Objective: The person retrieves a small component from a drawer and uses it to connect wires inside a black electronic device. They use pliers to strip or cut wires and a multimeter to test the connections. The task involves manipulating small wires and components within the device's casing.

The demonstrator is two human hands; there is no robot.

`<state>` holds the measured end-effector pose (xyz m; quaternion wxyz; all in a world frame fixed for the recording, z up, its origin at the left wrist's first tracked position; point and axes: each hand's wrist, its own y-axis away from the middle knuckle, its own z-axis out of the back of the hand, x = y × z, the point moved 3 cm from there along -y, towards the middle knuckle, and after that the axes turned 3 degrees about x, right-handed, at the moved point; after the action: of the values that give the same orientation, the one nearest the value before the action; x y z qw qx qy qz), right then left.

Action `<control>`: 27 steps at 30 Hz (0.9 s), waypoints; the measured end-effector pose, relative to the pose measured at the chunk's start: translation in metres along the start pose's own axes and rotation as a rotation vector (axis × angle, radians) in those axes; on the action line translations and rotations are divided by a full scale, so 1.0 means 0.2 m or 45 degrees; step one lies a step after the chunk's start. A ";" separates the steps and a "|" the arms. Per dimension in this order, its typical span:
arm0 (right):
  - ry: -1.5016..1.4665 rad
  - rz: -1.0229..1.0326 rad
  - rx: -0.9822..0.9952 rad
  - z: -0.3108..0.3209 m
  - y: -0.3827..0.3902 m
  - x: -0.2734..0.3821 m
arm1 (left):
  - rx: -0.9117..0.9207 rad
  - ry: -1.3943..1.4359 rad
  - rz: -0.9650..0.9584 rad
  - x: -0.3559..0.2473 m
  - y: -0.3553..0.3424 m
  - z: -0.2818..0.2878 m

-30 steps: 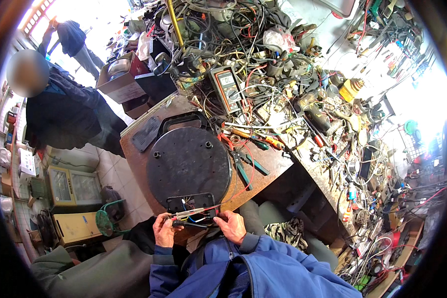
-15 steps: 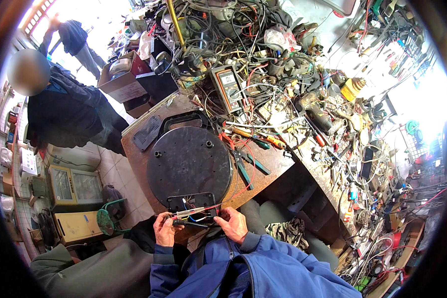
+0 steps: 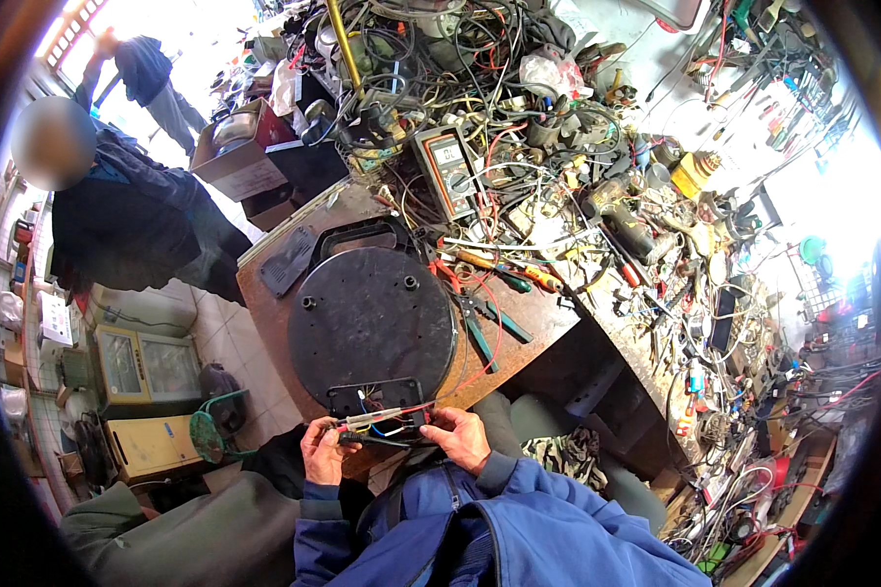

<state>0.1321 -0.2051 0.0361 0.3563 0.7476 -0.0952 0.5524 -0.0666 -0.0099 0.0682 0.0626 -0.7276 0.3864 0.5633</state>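
Observation:
A round black appliance base lies on the bench, with an open wiring compartment at its near edge. Coloured wires come out of that compartment. My left hand pinches a red test probe across the wires; a black lead or probe runs just below it. Thumb and fingers of my right hand close on a small black part at the wires' right end, its exact kind unclear. A thin red lead arcs from there toward the multimeter.
Pliers with dark green handles and screwdrivers lie right of the base. A grey vented cover is at its left. Tangled cables pile up behind. Another person stands at the far left, beyond the bench.
My right hand's fingers have shifted slightly around the black part. My left hand keeps its pinch, and the base stays where it was.

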 end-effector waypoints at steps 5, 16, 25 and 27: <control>0.262 0.083 -0.110 0.01 0.01 0.03 | -0.003 -0.011 -0.001 0.00 0.00 0.01; 0.418 0.259 -0.240 -0.01 0.04 0.06 | -0.007 -0.011 -0.002 -0.01 0.00 -0.01; 0.624 0.173 -0.208 -0.01 0.06 0.10 | 0.002 0.028 -0.022 -0.01 0.00 -0.01; 0.601 0.171 -0.165 -0.01 0.05 0.09 | 0.015 0.041 -0.001 -0.01 0.00 -0.01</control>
<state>0.1317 -0.2080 0.0564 0.3783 0.5656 -0.0939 0.7267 -0.0654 -0.0104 0.0716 0.0610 -0.7363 0.3905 0.5492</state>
